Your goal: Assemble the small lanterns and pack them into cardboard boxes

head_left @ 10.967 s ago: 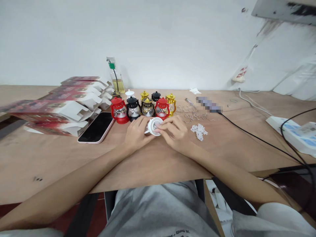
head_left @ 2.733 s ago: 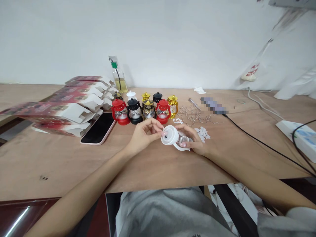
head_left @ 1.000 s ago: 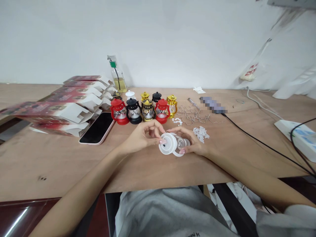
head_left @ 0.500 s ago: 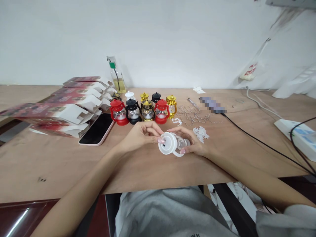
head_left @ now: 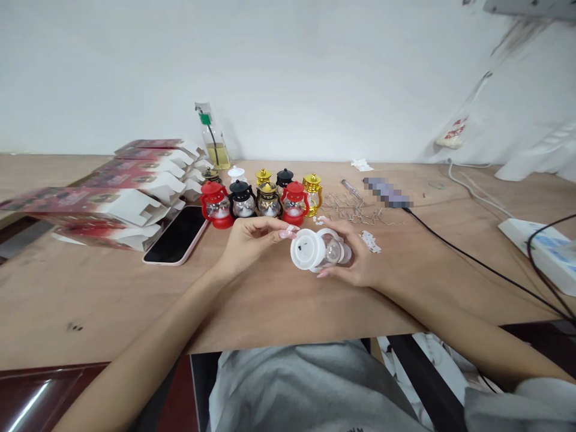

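My right hand (head_left: 355,255) is wrapped round a small white lantern (head_left: 308,249) with a clear body. The lantern lies tilted on its side, its round white base turned toward me and to the left, with a small dark slot in it. Just left of the base, the thumb and forefinger of my left hand (head_left: 249,240) pinch a small white plastic piece (head_left: 291,229). Loose white pieces (head_left: 371,242) lie on the table behind my right hand. Several finished-looking lanterns (head_left: 294,204) in red, black, gold and white stand beyond my hands.
Red and white cardboard boxes (head_left: 130,204) are stacked at the left beside a phone (head_left: 177,235). Bent metal wires (head_left: 351,210) and a screwdriver (head_left: 351,189) lie behind the hands. A bottle (head_left: 216,144) stands by the wall; a black cable (head_left: 477,264) and power strip (head_left: 540,249) are at right.
My left thumb has come off the lantern's base, and my left hand has drawn slightly up and left, a small white piece in its pinch. The base now faces me more squarely.
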`<action>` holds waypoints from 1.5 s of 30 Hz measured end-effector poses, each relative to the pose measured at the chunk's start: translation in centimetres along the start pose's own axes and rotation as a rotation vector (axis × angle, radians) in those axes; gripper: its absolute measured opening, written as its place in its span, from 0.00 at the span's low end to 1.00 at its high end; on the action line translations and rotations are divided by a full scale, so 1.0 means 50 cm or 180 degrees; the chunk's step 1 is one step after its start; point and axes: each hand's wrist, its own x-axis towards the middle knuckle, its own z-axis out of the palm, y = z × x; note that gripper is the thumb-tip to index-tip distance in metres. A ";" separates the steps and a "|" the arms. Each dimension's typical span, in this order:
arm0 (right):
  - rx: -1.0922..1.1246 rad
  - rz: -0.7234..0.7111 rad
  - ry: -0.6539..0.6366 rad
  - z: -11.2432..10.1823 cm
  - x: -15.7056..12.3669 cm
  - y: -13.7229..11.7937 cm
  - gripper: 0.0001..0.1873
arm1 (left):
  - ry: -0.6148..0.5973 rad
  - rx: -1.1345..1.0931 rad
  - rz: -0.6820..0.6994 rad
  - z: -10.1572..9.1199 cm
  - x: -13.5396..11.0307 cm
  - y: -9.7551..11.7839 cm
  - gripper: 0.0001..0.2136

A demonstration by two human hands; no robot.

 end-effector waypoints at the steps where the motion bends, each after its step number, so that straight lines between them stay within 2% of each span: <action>1: -0.0349 -0.0232 0.0102 0.000 0.000 0.000 0.40 | 0.0046 0.0073 0.0061 0.000 -0.001 0.001 0.10; 3: -0.0725 -0.0588 0.0232 0.001 0.001 0.004 0.39 | 0.0116 0.0317 0.0242 -0.001 -0.003 0.005 0.09; 5: -0.0777 -0.0741 0.0306 0.003 0.003 0.012 0.39 | 0.0118 0.0804 0.0659 -0.003 -0.006 0.008 0.08; 10: -0.0700 -0.0691 0.0383 0.004 0.004 0.034 0.33 | -0.0055 0.2822 0.2592 -0.011 -0.011 0.005 0.05; 11: -0.0661 -0.0689 0.0368 0.004 0.004 0.036 0.32 | -0.0005 0.3071 0.2887 -0.011 -0.012 0.003 0.04; 13: -0.0583 -0.0702 0.0301 0.003 0.004 0.038 0.32 | 0.0090 0.3409 0.3195 -0.010 -0.013 0.001 0.03; 15: -0.0566 -0.0667 0.0234 0.003 0.004 0.038 0.32 | -0.0012 0.3703 0.3216 -0.010 -0.016 0.003 0.04; 20: -0.0596 -0.0320 0.0137 0.001 0.001 0.039 0.31 | -0.0458 0.4014 0.2899 -0.008 -0.020 0.017 0.10; 22: -0.0633 -0.0305 0.0124 0.000 0.001 0.039 0.31 | -0.0448 0.4058 0.2928 -0.006 -0.020 0.019 0.09; 26: -0.0730 -0.0460 0.0127 0.001 0.003 0.038 0.31 | -0.0300 0.4572 0.3281 0.000 -0.019 0.014 0.08; 28: -0.0696 -0.0518 0.0078 0.002 0.004 0.036 0.32 | -0.0272 0.4718 0.3286 0.001 -0.016 0.007 0.08; 32: -0.0625 -0.0529 -0.0009 0.002 0.005 0.029 0.33 | -0.0379 0.4397 0.2957 0.001 -0.013 -0.007 0.08; 38: -0.0481 -0.0267 -0.0255 -0.001 0.004 0.018 0.36 | -0.0698 0.3860 0.2341 0.002 -0.016 -0.012 0.08; 45: -0.0334 -0.0133 -0.0356 -0.002 0.004 0.016 0.37 | -0.0668 0.3732 0.2298 0.001 -0.017 -0.007 0.09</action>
